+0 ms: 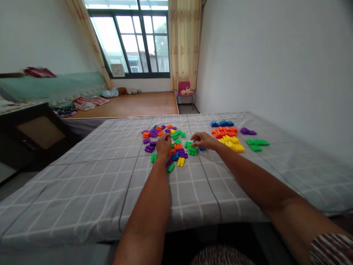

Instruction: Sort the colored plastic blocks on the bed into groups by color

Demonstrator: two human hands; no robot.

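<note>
My left hand (164, 143) is over the mixed heap of small plastic building blocks, its fingers curled together; whatever they hold is hidden. Orange blocks (178, 146) and purple blocks (180, 152) lie just right of it. Close above a cluster of green blocks (191, 148), my right hand (203, 141) has its thumb and fingers apart, and I see nothing between them. A blue block (202, 148) shows partly beneath that hand. Yellow blocks (181, 162) and a single green block (171, 168) are at the near edge of the heap.
Sorted by colour at the right are blue blocks (222, 123), orange blocks (224, 131), yellow blocks (232, 143), purple blocks (248, 131) and green blocks (257, 144). A grey checked cloth (104, 184) covers the table. Beyond stand a bed (143, 103) and a pink chair (184, 87); a wall borders the right.
</note>
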